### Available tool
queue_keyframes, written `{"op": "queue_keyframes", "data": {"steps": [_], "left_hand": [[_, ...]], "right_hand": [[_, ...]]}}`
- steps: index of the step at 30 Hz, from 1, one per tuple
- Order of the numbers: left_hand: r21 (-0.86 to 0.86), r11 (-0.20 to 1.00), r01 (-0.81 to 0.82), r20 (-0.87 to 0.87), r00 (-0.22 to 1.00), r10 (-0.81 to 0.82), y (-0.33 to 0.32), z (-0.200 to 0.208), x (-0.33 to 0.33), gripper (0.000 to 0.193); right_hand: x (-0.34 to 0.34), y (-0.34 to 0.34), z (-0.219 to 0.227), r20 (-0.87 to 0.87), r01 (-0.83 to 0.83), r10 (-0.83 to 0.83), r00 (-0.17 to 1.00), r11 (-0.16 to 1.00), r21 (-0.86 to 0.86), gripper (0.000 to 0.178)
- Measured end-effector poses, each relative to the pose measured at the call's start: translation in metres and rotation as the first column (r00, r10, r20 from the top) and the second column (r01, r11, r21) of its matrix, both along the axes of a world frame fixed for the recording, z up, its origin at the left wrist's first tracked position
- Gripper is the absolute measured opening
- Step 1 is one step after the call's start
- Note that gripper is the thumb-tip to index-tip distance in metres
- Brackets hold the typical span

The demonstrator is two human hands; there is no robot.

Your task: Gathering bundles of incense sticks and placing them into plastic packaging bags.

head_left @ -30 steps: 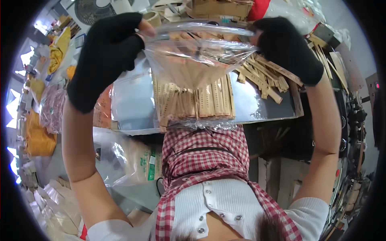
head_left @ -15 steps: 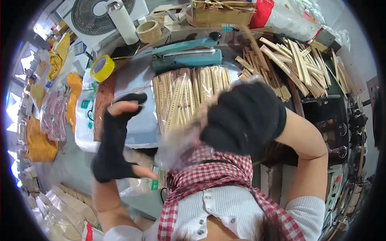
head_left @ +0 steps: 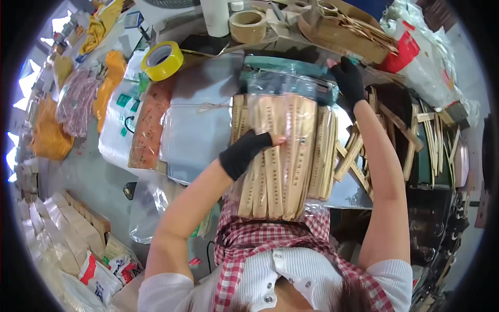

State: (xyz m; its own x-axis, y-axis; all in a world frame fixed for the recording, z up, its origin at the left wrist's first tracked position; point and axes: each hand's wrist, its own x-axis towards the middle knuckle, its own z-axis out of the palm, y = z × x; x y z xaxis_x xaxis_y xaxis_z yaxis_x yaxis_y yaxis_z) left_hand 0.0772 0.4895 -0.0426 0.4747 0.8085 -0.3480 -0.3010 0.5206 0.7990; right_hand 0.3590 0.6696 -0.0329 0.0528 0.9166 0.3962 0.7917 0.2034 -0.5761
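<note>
A clear plastic bag of wooden rulers (head_left: 275,182) lies in front of me, its near end close to my checked apron. My left hand (head_left: 247,151), in a black fingerless glove, holds the bag from above, fingertips on its upper middle. The bag's loose far end reaches over a teal heat sealer (head_left: 291,65). At the sealer's right end is my right hand (head_left: 347,78), gloved alike and closed around the handle, which it mostly hides. Further bagged rulers (head_left: 323,156) lie beneath and beside the held bag.
Loose wooden rulers (head_left: 353,153) are scattered at the right. To the left lie flat clear bags (head_left: 200,130), a yellow tape roll (head_left: 162,61) and a white pack (head_left: 117,132). Behind stand a tan tape roll (head_left: 248,27) and a cardboard box (head_left: 312,28) of wood strips.
The bag of rulers now lies flat with its far end over the sealer. My left hand has moved right onto it; my right hand has gone up and away to the sealer's handle.
</note>
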Motion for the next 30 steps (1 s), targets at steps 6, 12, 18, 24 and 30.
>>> {"op": "queue_keyframes", "data": {"steps": [6, 12, 18, 24, 30], "left_hand": [[0.051, 0.998, 0.046, -0.148, 0.988, -0.038, 0.052, -0.008, 0.011, 0.041], [0.03, 0.999, -0.024, -0.083, 0.996, 0.027, 0.075, -0.042, 0.014, 0.043], [-0.059, 0.998, 0.014, -0.138, 0.99, -0.022, 0.084, -0.041, -0.001, 0.038], [0.036, 0.987, -0.158, -0.189, 0.969, 0.162, 0.056, -0.01, -0.013, 0.047], [0.17, 0.937, -0.304, -0.3, 0.89, 0.343, 0.008, -0.027, -0.034, 0.058]], "right_hand": [[-0.082, -0.009, 0.099, 0.416, -0.359, 0.179, 0.892, 0.84, 0.407, 0.023], [-0.021, -0.017, -0.023, 0.197, -0.12, 0.056, 0.979, 0.937, 0.329, 0.021], [-0.04, -0.01, -0.084, 0.03, -0.076, 0.071, 0.997, 0.83, 0.552, 0.032], [-0.038, -0.008, -0.098, 0.04, -0.099, 0.096, 0.995, 0.763, 0.639, 0.04], [-0.031, -0.007, -0.1, 0.056, -0.112, 0.1, 0.993, 0.769, 0.629, 0.042]]}}
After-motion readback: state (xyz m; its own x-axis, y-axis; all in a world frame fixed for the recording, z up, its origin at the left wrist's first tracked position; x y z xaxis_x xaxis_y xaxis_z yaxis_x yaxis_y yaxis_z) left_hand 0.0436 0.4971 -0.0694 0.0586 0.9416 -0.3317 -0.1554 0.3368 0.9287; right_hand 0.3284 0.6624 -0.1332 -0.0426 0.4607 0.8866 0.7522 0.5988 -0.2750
